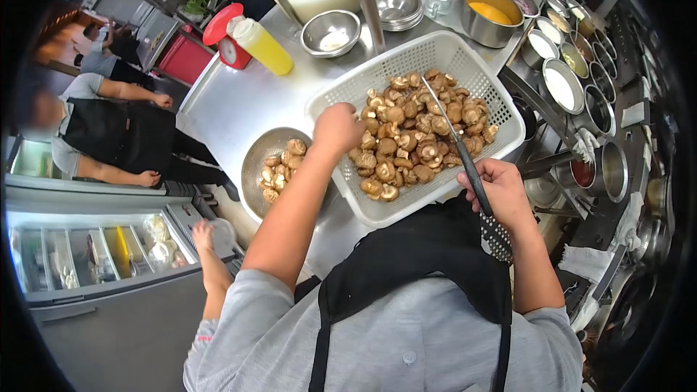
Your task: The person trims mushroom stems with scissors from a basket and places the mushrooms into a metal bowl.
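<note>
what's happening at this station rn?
A person in a grey shirt and black apron stands at a steel counter. The left hand reaches into a white perforated basket full of shiitake mushrooms. The right hand grips a knife, blade pointing over the basket. A metal bowl beside the basket holds a few mushrooms. Other people work to the side.

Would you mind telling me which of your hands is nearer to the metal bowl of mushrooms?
Left. The left hand reaches into the white basket just beside the metal bowl; the right hand, holding the knife, is across the basket from it.
</note>
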`<move>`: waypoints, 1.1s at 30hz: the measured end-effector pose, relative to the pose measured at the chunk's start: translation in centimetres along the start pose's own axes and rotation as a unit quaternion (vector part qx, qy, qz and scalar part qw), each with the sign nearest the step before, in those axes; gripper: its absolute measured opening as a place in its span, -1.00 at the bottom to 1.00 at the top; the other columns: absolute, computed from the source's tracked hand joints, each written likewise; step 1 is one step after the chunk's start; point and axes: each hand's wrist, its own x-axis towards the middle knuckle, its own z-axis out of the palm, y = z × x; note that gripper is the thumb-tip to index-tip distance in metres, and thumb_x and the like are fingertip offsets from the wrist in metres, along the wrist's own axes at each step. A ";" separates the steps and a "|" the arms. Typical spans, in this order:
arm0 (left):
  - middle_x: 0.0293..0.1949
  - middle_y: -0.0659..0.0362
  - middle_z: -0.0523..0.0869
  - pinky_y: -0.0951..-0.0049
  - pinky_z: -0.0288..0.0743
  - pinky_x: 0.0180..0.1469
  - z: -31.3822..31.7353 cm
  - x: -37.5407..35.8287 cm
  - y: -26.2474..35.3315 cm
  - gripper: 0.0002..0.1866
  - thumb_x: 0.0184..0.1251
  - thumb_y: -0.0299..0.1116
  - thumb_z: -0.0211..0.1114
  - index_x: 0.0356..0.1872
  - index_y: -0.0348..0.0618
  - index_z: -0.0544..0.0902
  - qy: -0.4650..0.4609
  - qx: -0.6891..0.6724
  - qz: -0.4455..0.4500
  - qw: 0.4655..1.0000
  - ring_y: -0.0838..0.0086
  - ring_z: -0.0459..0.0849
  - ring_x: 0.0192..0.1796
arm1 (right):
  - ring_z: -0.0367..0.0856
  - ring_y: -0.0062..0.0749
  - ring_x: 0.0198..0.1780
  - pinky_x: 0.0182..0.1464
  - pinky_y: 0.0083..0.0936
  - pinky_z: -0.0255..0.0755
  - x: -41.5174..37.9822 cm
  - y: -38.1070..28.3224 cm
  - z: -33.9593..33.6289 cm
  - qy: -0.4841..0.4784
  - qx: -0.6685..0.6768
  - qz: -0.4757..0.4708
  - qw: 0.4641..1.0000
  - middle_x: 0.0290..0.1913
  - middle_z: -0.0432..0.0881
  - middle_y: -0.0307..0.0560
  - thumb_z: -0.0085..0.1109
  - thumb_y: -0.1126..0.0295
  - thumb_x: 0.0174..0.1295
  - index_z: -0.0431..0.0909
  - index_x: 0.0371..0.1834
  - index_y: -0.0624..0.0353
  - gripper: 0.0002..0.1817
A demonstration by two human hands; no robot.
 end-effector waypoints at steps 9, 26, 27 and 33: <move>-0.12 -0.19 0.75 0.22 0.61 0.03 0.1 0.6 3.5 -0.63 0.05 -0.22 0.34 -0.18 -0.28 0.76 -0.054 0.062 -0.053 0.995 0.02 0.74 -0.01 | 0.38 -0.75 -0.56 -0.52 -0.64 0.27 0.4 0.4 1.3 0.015 -0.046 -0.070 0.996 -0.63 0.52 -0.37 0.51 0.19 0.13 0.61 -0.52 0.24 -0.65; 0.03 0.08 0.72 0.52 0.60 -0.04 -1.4 -7.7 -0.5 -0.45 0.27 -0.64 0.15 0.34 -0.44 0.42 -0.042 -0.595 0.072 0.800 0.53 0.69 -0.06 | 0.63 0.13 -0.27 -0.13 -0.08 0.47 -1.0 -0.6 2.8 0.019 -0.403 -0.191 0.895 -0.41 0.63 0.12 0.32 0.14 -0.02 0.50 -0.44 0.23 -0.64; 0.03 0.08 0.72 0.52 0.60 -0.04 -1.3 -7.8 -0.6 -0.45 0.27 -0.64 0.15 0.34 -0.44 0.42 -0.040 -0.596 0.072 0.799 0.53 0.69 -0.06 | 0.63 0.13 -0.25 -0.10 -0.07 0.47 -1.0 -0.7 2.8 0.010 -0.411 -0.189 0.892 -0.40 0.63 0.12 0.32 0.13 -0.02 0.50 -0.42 0.23 -0.63; 0.00 0.21 0.73 0.55 0.55 -0.05 -0.7 -8.2 -1.3 -0.49 0.29 -0.60 0.17 0.31 -0.31 0.53 -0.037 -0.534 0.069 0.842 0.62 0.64 -0.09 | 0.63 0.14 -0.25 -0.09 -0.09 0.48 -1.0 -0.9 3.3 -0.017 -0.429 -0.164 0.888 -0.39 0.64 0.13 0.31 0.10 0.03 0.51 -0.38 0.24 -0.61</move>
